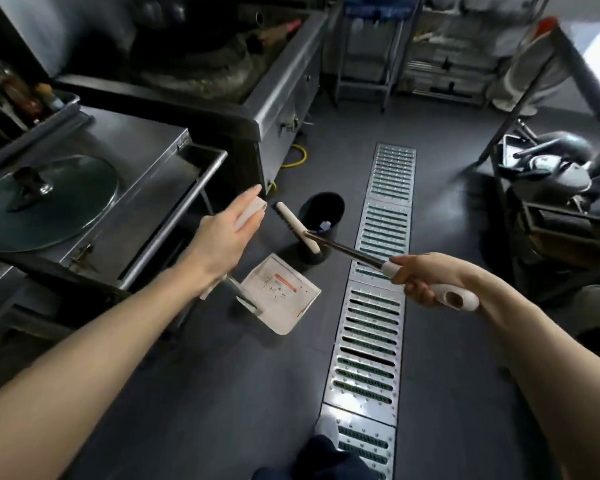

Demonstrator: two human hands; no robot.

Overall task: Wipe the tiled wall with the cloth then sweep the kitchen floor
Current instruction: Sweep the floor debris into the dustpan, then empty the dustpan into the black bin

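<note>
Two bare hands reach out over the dark kitchen floor [222,393]. One broom [297,230] is in view: its white head with dark bristles hangs above one black bin [321,223], and its dark shaft runs back to a white grip. The right hand [426,277] holds that grip with its fingers [418,292] curled closed around it, forearm stretched forward and the wrist turned inward. The left hand [227,233] is extended palm down, its fingers wrapped around the white handle [252,211] of one dustpan [279,292], whose pale tray hangs below the wrist, tilted, beside the front edge of the steel counter [125,168]. One round glass lid [45,207] lies flat on that counter. One metal drain grate [374,296] runs in a single strip along the floor, made of several slotted panels end to end. No cloth or tiled wall can be made out here.
</note>
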